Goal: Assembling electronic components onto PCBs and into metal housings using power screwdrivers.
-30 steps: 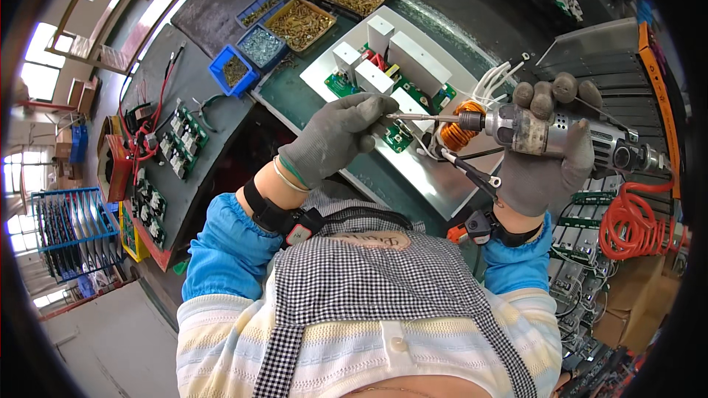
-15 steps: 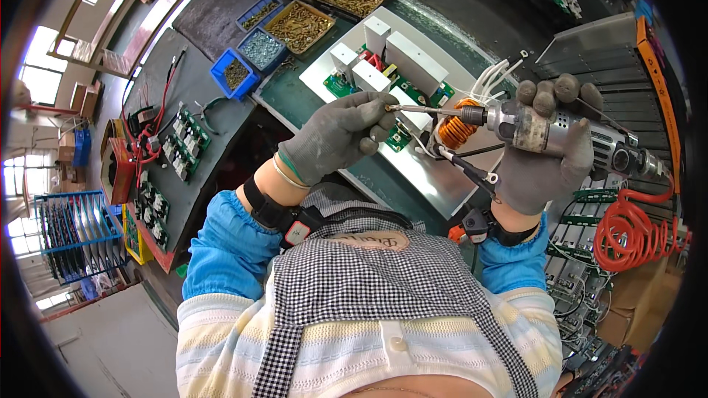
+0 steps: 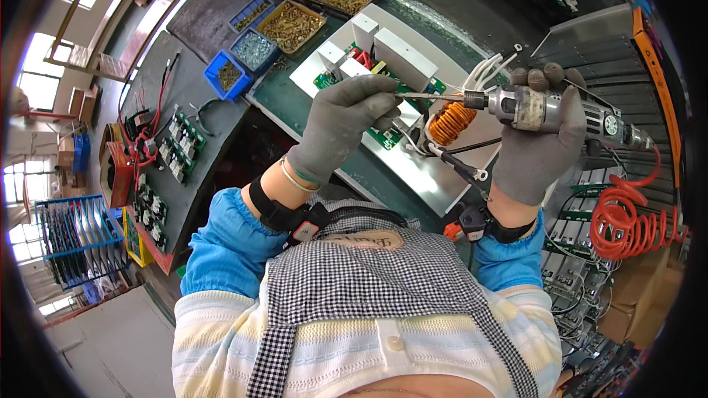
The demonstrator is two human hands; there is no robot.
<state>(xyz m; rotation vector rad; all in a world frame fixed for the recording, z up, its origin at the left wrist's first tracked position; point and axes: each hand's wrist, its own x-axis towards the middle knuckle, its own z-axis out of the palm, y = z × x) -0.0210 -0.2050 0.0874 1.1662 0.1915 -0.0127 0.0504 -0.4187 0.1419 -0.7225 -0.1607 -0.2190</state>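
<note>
Over the green bench (image 3: pixel 279 109), the grey-gloved right hand (image 3: pixel 542 140) clasps a silver metal driver (image 3: pixel 527 107); the grey-gloved left hand (image 3: pixel 339 121) pinches its slender steel bit (image 3: pixel 434 96), apparently for steadiness.

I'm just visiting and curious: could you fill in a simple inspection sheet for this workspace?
Surface: green workbench, carrying a pale panel with a green circuit board and orange coil.
Job's things: power driver with a long bit.
Clutter: blue bins and brown trays of small metal parts.
Hands: gloved right hand grips the driver; gloved left hand has its fingers at the bit's tip; whether they hold a screw, I cannot tell.
Cables: white cables beyond the coil; red coiled hose at far right.
Surroundings: dark table and blue rack at left.
</note>
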